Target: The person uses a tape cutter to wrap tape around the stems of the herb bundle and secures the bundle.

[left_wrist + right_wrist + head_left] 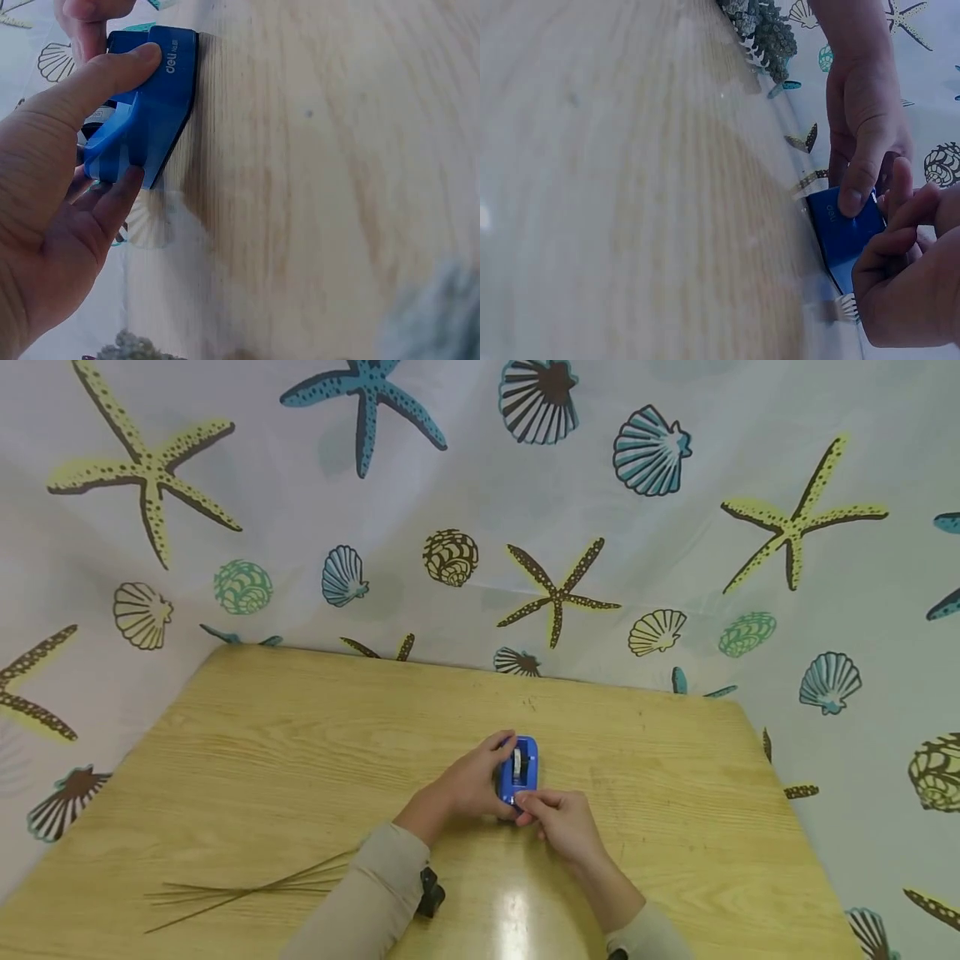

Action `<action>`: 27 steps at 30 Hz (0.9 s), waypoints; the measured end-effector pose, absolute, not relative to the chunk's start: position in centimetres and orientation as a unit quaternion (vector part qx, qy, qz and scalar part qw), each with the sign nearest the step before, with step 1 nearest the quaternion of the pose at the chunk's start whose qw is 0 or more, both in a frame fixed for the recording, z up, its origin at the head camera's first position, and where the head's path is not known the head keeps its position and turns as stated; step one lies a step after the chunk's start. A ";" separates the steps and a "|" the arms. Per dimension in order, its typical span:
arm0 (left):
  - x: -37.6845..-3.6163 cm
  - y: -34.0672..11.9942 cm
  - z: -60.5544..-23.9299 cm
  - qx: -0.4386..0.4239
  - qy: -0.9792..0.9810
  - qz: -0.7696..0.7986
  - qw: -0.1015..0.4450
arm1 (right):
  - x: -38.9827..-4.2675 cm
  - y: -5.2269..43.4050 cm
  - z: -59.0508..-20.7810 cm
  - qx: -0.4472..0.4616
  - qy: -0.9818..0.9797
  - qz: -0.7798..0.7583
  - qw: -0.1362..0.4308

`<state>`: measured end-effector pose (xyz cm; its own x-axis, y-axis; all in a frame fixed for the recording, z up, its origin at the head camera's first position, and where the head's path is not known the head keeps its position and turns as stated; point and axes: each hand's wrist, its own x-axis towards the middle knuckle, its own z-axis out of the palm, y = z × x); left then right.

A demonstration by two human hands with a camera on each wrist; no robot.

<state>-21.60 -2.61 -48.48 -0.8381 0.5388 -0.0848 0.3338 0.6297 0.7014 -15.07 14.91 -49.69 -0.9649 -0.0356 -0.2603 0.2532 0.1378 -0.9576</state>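
Note:
A blue tape dispenser (530, 768) stands on the wooden table, a roll of tape (517, 762) in its slot. My left hand (471, 783) grips it from the left, fingers round the far end and thumb near the front. In the left wrist view the thumb presses the side of the dispenser (169, 86) by its white lettering. My right hand (567, 825) is at the dispenser's near end, thumb and index finger pinching the tape by the cutter. The strip itself is barely visible there. From the right wrist view, curled fingers of the right hand (919, 277) partly hide the dispenser (840, 225).
Several thin brown stems (247, 891) lie crossed on the table (675, 827) at the left front, partly behind the left sleeve (375, 885). A white curtain (465, 485) printed with starfish and shells hangs along the table's back and sides.

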 end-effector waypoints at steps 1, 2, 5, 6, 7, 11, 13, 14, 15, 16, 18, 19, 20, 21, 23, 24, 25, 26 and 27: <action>-21.6 -2.6 -48.6 0.244 0.888 0.361 0.147 | -15.0 14.9 -49.7 0.073 0.747 -0.651 0.110; -21.6 -2.6 -48.6 0.242 0.885 0.369 0.149 | -14.9 14.9 -49.6 0.074 0.748 -0.651 0.111; -21.6 -2.6 -48.8 0.232 0.877 0.390 0.160 | -14.4 14.9 -49.2 0.079 0.750 -0.646 0.120; -21.7 -2.6 -48.8 0.230 0.874 0.397 0.163 | -14.3 14.9 -49.0 0.079 0.752 -0.643 0.124; -21.6 -2.6 -48.8 0.228 0.873 0.400 0.163 | -14.1 14.9 -48.9 0.080 0.752 -0.641 0.127; -21.5 -2.7 -49.0 0.223 0.873 0.401 0.164 | -13.4 15.1 -48.6 0.081 0.759 -0.631 0.140; -21.4 -2.8 -49.1 0.222 0.874 0.400 0.163 | -13.1 15.1 -48.5 0.082 0.759 -0.629 0.147; -21.4 -2.8 -49.2 0.223 0.874 0.400 0.163 | -13.0 15.1 -48.5 0.082 0.760 -0.628 0.150; -21.4 -2.8 -49.2 0.223 0.873 0.401 0.163 | -12.8 15.1 -48.4 0.083 0.760 -0.627 0.152; -21.4 -2.8 -49.3 0.224 0.872 0.402 0.163 | -12.7 15.0 -48.5 0.084 0.761 -0.624 0.154; -21.3 -2.8 -49.4 0.224 0.871 0.405 0.167 | -12.5 15.1 -48.5 0.089 0.763 -0.622 0.156; -21.3 -2.8 -49.4 0.225 0.870 0.405 0.167 | -12.3 15.0 -48.5 0.092 0.762 -0.622 0.156; -21.3 -2.7 -49.5 0.226 0.871 0.404 0.166 | -12.2 15.1 -48.5 0.096 0.757 -0.626 0.160; -21.3 -2.7 -49.5 0.226 0.871 0.403 0.166 | -12.0 15.0 -48.5 0.099 0.752 -0.631 0.163; -21.3 -2.7 -49.5 0.225 0.874 0.398 0.166 | -11.7 15.0 -48.4 0.106 0.737 -0.645 0.173; -21.3 -2.6 -49.5 0.223 0.875 0.397 0.165 | -11.6 14.9 -48.3 0.108 0.730 -0.652 0.177; -21.3 -2.6 -49.4 0.221 0.876 0.395 0.164 | -11.5 14.9 -48.3 0.110 0.721 -0.659 0.180; -21.4 -2.6 -49.3 0.218 0.877 0.395 0.165 | -11.4 14.8 -48.3 0.110 0.715 -0.665 0.183; -21.4 -2.6 -49.2 0.217 0.877 0.395 0.165 | -11.3 14.8 -48.3 0.109 0.712 -0.669 0.184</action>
